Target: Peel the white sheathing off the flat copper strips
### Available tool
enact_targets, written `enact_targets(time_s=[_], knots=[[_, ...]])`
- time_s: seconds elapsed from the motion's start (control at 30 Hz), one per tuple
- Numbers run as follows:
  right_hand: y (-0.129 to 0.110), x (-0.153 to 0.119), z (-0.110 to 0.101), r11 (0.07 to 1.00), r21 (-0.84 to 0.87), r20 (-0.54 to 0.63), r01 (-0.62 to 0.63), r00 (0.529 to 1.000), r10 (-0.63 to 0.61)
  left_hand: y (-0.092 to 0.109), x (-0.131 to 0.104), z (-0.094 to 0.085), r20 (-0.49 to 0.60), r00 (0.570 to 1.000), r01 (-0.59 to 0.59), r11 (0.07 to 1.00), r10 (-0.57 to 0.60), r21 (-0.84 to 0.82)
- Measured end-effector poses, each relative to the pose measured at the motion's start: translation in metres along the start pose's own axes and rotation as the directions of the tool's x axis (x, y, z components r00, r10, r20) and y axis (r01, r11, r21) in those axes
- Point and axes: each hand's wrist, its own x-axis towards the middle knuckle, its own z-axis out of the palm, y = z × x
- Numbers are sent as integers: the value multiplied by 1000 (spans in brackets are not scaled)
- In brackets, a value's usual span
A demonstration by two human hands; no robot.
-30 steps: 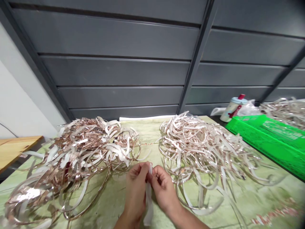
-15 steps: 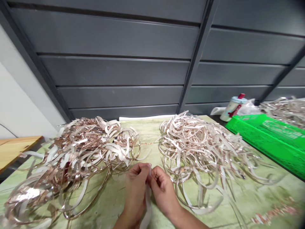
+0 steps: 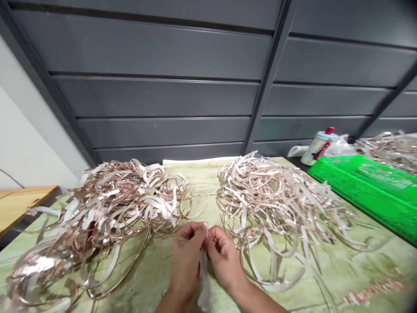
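Observation:
Near the front middle of the table, my left hand point(image 3: 188, 252) pinches the top end of a whitish strip point(image 3: 204, 282) between thumb and fingers. My right hand point(image 3: 224, 256) is closed on the same end, its fingertips against those of the left. The strip hangs down between my wrists. To the left lies a tangled heap of shiny copper and white strips point(image 3: 120, 191). A second heap of paler strips point(image 3: 270, 187) lies to the right, with loops reaching close to my right hand.
A green plastic crate point(image 3: 368, 191) stands at the right edge. Behind it are a cup with a blue lid point(image 3: 317, 148), a clear bag and more strips point(image 3: 391, 150). Small scraps point(image 3: 374, 291) lie front right. A wooden surface point(image 3: 22, 204) is at left.
The strip's lower part has swung slightly right, and its end now shows. A little more of its tip stands out above my fingers. Both hands stay almost in place.

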Motion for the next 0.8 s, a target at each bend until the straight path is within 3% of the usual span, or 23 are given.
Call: enact_targets(time_s=[0.37,0.47,0.8], knots=[[4,1,-1,1000,13,-25,10,1000,-9,2,1,0,14,998,55,994,-54,-95],[6,2,-3,1000,15,-30,14,999,-13,-2,3,-2,48,998,34,997,-31,-64],[-1,-3,2,997,-35,-6,63,998,-63,5,-2,2,-19,1000,23,999,-22,27]])
